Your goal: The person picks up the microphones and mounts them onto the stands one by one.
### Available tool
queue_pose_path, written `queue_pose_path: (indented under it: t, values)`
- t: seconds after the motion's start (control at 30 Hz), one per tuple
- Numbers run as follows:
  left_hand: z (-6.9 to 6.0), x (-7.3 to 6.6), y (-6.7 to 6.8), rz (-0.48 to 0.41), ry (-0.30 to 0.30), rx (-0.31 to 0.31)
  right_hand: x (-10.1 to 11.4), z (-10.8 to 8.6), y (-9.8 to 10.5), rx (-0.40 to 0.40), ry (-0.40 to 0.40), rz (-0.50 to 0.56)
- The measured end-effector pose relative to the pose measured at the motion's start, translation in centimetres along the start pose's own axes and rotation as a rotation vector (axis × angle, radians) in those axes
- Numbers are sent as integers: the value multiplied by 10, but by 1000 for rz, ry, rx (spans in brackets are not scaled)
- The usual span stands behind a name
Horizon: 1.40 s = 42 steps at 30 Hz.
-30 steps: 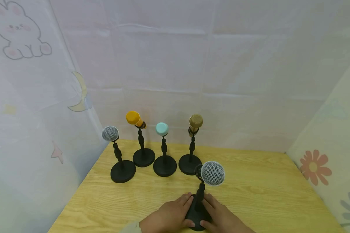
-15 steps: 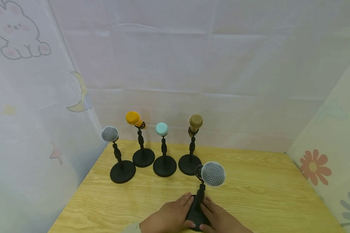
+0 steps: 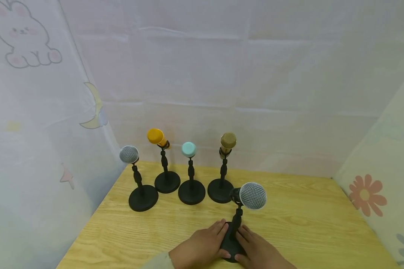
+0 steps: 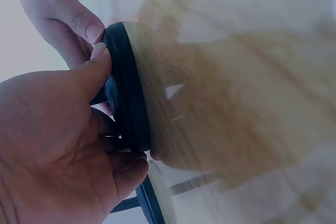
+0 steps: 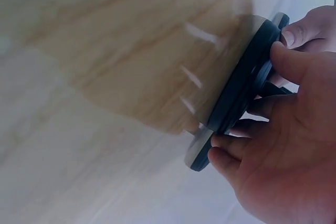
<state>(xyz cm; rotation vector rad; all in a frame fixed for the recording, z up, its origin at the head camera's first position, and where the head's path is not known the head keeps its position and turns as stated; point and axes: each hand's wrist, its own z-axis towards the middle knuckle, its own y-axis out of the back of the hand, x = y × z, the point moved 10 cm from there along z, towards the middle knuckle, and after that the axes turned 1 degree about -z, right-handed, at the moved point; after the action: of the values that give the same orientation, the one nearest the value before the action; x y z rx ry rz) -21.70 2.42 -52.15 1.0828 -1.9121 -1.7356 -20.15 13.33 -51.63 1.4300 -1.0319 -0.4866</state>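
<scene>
In the head view, a silver-mesh microphone (image 3: 253,195) is clipped on a black desk microphone stand (image 3: 236,222) near the front of the table. My left hand (image 3: 202,244) grips the left side of the round base, and my right hand (image 3: 260,248) grips its right side. Both thumbs lie close together at the near edge of the base (image 4: 126,87), as the left wrist view also shows. From the right wrist view, the fingers of my right hand (image 5: 289,129) bend against the rim. The base stands upright on the wooden table.
Behind stand several more microphones on black stands: a silver-mesh one (image 3: 129,154) at the left, an orange one (image 3: 156,136), a mint-green one (image 3: 189,149) and a gold one (image 3: 228,140). The wooden table (image 3: 306,213) meets patterned cloth (image 3: 272,93) at the back and sides.
The held stand has shifted slightly to the right and away from me, with both hands still on its base. The other stands keep their places; the head view has shifted a little.
</scene>
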Motion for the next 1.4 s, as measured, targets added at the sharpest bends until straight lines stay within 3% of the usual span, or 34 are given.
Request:
queue_pose_path:
  t: [0.23, 0.67, 0.83, 1.03, 1.4]
  values:
    - [11, 0, 2, 53, -8, -26, -12, 1, 2, 10, -71, 40]
    - [29, -3, 9, 79, -2, -11, -24, -1, 11, -41, -69, 75]
    - [38, -6, 15, 126, -17, -24, -33, 3, 15, -45, -73, 58]
    - [48, -6, 17, 113, -14, -47, -44, 7, 16, -40, -72, 65]
    - [73, -6, 25, 175, 17, -54, -64, 17, 26, -68, -65, 64]
